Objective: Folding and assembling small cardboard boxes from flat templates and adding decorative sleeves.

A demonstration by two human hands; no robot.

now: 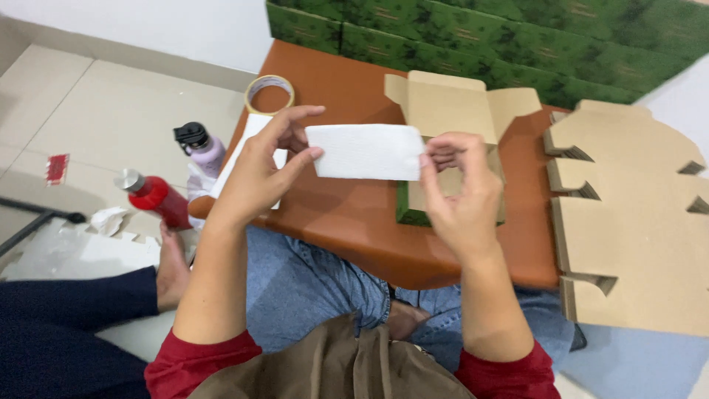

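Observation:
A white rectangular sheet of textured paper is stretched between both hands above a low brown table. My left hand pinches its left end with thumb and fingers. My right hand grips its right end. Just behind the sheet an open cardboard box with a green outside stands on the table, its flaps up. More white paper lies on the table under my left hand.
A tape roll sits at the table's far left corner. A stack of flat die-cut cardboard blanks lies at the right. Green boxes line the back. A red bottle and a lilac bottle rest on the floor at left.

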